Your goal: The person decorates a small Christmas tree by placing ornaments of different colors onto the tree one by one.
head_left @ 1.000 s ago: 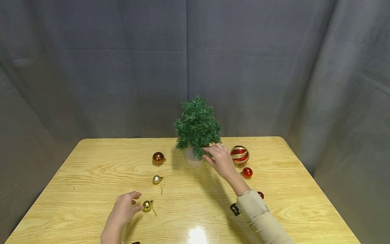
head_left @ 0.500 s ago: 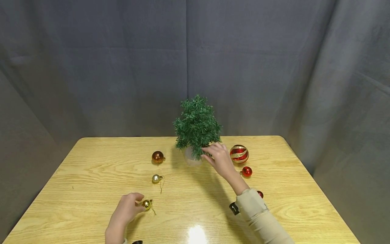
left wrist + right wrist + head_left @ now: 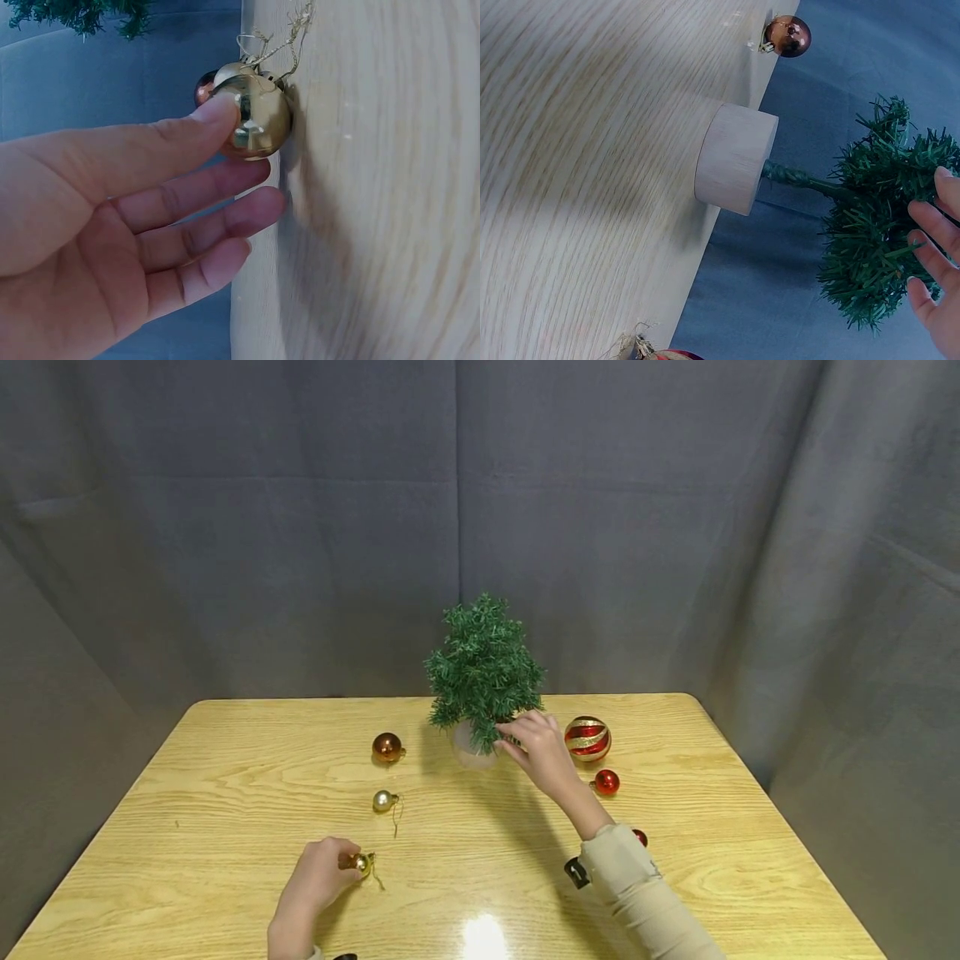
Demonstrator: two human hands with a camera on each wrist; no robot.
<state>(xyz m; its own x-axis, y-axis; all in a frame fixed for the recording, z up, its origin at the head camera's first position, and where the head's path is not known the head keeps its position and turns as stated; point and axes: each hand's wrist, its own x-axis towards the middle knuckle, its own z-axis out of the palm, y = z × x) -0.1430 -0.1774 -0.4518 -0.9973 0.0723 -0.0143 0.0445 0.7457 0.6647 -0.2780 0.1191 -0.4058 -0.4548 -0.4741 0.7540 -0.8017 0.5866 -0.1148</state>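
Where left fingers pinch, a round gold bauble, mirror-glossy, thin string

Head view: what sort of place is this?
Likely a curtained-off recording booth: grey curtains hang behind and beside a wooden table, which bears a small artificial tree.

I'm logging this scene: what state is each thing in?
Left hand, pinching the gold bauble
Right hand, touching the tree, grip unclear
Tree, upright, no baubles seen on it
Gold bauble, pinched, cord attached
Pale bauble, lying loose, cord attached
Brown bauble, lying loose
Striped bauble, lying loose
Red bauble, lying loose
Dark red bauble, partly hidden by sleeve
Curtain, hanging
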